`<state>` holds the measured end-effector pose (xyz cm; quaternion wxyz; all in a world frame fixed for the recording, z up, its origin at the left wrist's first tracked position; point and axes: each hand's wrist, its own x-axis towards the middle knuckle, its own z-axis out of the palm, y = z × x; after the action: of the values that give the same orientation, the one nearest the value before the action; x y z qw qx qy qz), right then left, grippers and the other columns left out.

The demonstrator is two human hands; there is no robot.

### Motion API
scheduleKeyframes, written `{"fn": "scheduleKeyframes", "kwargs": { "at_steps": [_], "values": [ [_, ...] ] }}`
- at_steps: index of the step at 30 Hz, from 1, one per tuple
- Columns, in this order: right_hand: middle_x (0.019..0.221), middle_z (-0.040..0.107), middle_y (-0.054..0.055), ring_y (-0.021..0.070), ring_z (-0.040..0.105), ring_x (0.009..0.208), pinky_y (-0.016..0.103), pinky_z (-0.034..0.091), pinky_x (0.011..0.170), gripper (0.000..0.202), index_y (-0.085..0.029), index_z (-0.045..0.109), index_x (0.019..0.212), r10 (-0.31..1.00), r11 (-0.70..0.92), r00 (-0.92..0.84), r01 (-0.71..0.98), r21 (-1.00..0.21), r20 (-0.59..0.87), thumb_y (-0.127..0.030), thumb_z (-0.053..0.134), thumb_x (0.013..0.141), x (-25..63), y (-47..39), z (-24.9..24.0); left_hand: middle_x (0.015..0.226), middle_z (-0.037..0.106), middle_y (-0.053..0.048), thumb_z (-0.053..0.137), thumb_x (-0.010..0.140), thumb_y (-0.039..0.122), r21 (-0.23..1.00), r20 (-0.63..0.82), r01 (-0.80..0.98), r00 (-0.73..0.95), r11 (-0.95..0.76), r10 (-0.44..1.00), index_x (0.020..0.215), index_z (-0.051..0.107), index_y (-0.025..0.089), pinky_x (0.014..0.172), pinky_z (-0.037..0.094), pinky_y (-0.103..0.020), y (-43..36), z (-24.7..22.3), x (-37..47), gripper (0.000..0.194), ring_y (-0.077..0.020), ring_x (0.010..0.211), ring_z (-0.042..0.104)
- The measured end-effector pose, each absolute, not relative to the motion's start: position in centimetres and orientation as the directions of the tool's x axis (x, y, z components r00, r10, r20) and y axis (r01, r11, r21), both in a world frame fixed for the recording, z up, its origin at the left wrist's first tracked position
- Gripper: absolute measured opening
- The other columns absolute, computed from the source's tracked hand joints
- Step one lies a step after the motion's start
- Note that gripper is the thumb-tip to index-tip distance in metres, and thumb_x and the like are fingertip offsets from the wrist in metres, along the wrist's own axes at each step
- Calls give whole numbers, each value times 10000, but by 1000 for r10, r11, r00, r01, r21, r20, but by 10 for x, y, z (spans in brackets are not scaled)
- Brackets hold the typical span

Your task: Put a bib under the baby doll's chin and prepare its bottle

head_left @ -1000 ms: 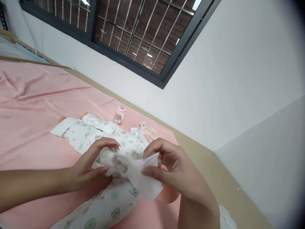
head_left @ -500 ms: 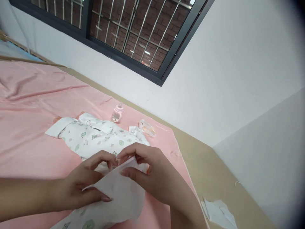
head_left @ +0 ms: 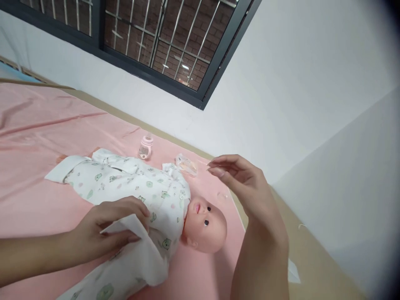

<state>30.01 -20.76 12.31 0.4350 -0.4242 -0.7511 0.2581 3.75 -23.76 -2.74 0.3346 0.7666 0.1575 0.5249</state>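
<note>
A baby doll (head_left: 204, 227) lies on its back on a pink sheet (head_left: 193, 266), wearing a white romper (head_left: 118, 179) printed with small green and pink figures. My left hand (head_left: 117, 225) pinches a white tissue (head_left: 145, 254) between thumb and fingers. The tissue hangs folded in front of the romper and covers part of the near sleeve (head_left: 103, 287). To the right of the doll's head, my right hand (head_left: 242, 183) is raised, its fingers curved and slightly parted from the thumb. I see nothing between them.
A pink-topped baby bottle (head_left: 145, 146) stands beyond the doll. Near its far sleeve is a clear plastic packet (head_left: 186, 164), and a small transparent item (head_left: 222, 195) rests closer to the sheet's edge. White paper (head_left: 293, 273) lies at lower right. A wall and barred window (head_left: 156, 41) stand behind.
My right hand has let go of the tissue and moved up and to the right, revealing the doll's head. My left hand keeps the tissue, slightly further left.
</note>
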Motion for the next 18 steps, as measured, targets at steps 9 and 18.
{"fn": "scheduleKeyframes", "kwargs": {
  "at_steps": [9, 18],
  "values": [
    [807, 678, 24, 117, 640, 776, 301, 523, 858, 297, -162, 658, 840, 957, 283, 36, 98, -954, 287, -375, 770, 666, 364, -122, 66, 668, 579, 17, 556, 876, 387, 846, 375, 206, 423, -491, 825, 700, 598, 170, 516, 427, -207, -227, 19, 74, 282, -122, 618, 549],
    [765, 683, 58, 124, 666, 726, 240, 548, 773, 150, -126, 634, 790, 987, -92, 125, -46, -995, -98, -200, 715, 688, 384, -84, -44, 720, 631, 11, 512, 858, 295, 596, 471, 435, 492, -675, 732, 758, 618, 178, 673, 413, -262, -206, 26, 121, 187, -159, 703, 571]
  ]
}}
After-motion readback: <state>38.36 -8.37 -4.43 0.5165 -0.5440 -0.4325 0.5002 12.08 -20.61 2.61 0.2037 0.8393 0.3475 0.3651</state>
